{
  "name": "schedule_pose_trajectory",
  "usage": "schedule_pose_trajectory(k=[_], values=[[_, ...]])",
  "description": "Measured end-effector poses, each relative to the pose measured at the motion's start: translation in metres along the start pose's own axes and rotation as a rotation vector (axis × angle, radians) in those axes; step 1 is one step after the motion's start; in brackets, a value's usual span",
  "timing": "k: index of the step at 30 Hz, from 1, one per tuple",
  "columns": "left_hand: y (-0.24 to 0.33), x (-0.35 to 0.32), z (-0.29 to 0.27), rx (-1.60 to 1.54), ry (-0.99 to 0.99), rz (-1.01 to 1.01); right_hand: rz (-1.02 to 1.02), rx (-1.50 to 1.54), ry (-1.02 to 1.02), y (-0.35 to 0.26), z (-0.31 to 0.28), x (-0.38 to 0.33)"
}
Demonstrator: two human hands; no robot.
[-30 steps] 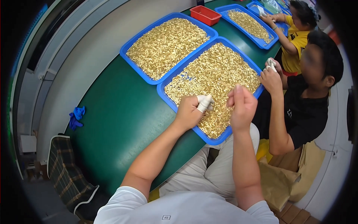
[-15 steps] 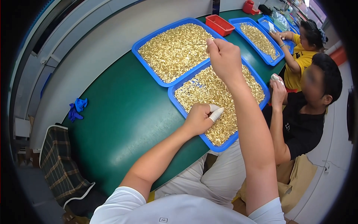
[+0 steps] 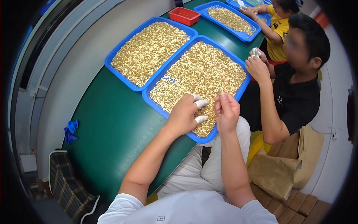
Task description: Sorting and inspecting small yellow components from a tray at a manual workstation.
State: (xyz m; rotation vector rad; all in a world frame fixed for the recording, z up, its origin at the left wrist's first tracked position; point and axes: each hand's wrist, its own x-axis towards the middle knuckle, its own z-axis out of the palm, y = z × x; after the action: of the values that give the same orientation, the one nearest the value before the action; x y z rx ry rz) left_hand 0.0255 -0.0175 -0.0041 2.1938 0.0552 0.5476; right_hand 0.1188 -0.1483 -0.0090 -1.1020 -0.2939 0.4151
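Small gold-coloured metal pieces (image 3: pixel 209 59) fill a blue tray (image 3: pixel 152 100) in front of me. My left hand (image 3: pixel 185 114) reaches over the near part of this tray, with white finger cots on its thumb and fingers. Its thumb and fingertips are apart, just over or touching the pieces, and nothing shows between them. At the tray's near right edge my right hand (image 3: pixel 228 114) is raised with thumb and index finger pinched together. Whatever that pinch holds is too small to make out.
A second blue tray (image 3: pixel 112 66) of the same pieces adjoins at the left. Beyond are a red bin (image 3: pixel 184 16) and another blue tray (image 3: pixel 257 33). Blue gloves (image 3: pixel 71 131) lie on the green table (image 3: pixel 112 138). A co-worker in black (image 3: pixel 294 89) sits close on the right.
My right hand has come down from high above the tray to its near right edge, still pinched. The left thumb and fingers have parted. The view has shifted, moving the trays left in the picture.
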Motion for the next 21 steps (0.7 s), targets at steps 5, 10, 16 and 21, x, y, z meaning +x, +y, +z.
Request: schedule_pose_trajectory(k=[5,10,16,21], values=[[-0.001,0.010,0.010,0.286,-0.086,0.050,-0.081,-0.058,-0.009,0.010,-0.002,-0.009],[-0.006,0.014,0.005,0.225,0.029,-0.077,-0.077,-0.068,-0.023,0.008,-0.007,-0.015],[-0.009,0.009,-0.011,-0.085,0.107,-0.175,-0.122,-0.166,-0.033,0.004,-0.005,-0.024],[-0.009,0.003,-0.014,-0.578,0.235,-0.350,-0.091,-0.208,-0.041,0.003,-0.003,-0.024]])
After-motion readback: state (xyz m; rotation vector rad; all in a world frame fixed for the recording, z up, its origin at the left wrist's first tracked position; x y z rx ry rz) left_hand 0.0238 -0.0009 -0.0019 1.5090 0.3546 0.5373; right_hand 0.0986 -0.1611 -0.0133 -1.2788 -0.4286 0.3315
